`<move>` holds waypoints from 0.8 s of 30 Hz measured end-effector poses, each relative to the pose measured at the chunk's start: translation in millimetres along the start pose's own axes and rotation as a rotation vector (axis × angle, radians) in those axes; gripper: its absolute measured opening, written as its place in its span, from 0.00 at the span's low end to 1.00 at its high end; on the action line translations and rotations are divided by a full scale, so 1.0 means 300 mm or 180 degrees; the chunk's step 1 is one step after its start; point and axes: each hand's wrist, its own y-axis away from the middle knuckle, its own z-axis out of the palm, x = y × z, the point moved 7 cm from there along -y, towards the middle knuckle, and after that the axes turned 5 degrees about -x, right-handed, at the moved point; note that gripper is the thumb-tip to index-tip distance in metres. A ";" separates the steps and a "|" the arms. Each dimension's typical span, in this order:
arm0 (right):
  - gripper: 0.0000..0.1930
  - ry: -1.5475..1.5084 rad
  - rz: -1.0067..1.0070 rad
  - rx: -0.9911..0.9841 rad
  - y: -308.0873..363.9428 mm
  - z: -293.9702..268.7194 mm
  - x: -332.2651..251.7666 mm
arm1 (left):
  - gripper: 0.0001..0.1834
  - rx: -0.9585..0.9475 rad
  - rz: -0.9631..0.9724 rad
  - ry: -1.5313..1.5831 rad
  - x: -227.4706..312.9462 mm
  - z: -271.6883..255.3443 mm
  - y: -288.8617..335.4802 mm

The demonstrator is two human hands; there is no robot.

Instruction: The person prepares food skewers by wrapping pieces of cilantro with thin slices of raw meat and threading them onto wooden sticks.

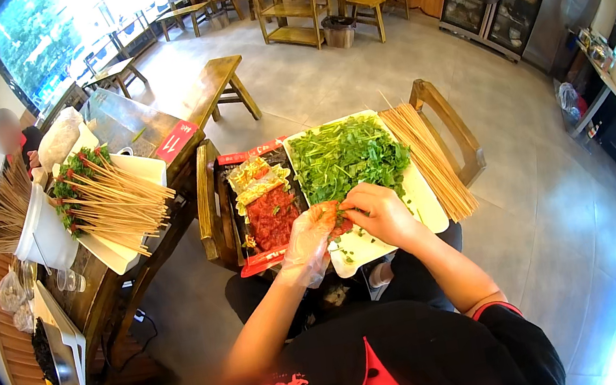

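My left hand [312,233], in a clear plastic glove, and my bare right hand [378,214] meet over the near edge of a white board [427,202]. Both are closed, fingertips pinched together on green herb sprigs [341,213]; a bit of red raw meat [342,228] shows just under them. Chopped leafy green herbs [346,156] are heaped on the board beyond my hands. Left of it, a dark tray [225,197] holds red raw meat slices [273,217] and a yellowish packet [252,181]. A bundle of bamboo skewers [431,162] lies along the board's right side.
A wooden chair-like frame [211,207] surrounds the board and tray. On the left table [131,127], skewered meat-and-herb rolls [79,179] lie on a white tray [149,168], beside a white tub [39,233] of skewers. A bench [219,78] stands ahead; another person sits far left.
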 end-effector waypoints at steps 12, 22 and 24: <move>0.06 -0.0284 0.0097 -0.0799 -0.020 0.003 0.011 | 0.13 0.0337 -0.0173 -0.0237 -0.022 -0.041 -0.006; 0.07 0.0866 0.0809 -0.0314 -0.343 -0.138 0.392 | 0.12 0.0635 -0.0132 -0.0219 0.058 -0.053 0.018; 0.08 0.1283 0.0766 -0.0607 -0.425 -0.088 0.499 | 0.12 0.0546 0.0067 -0.0067 0.064 -0.069 0.022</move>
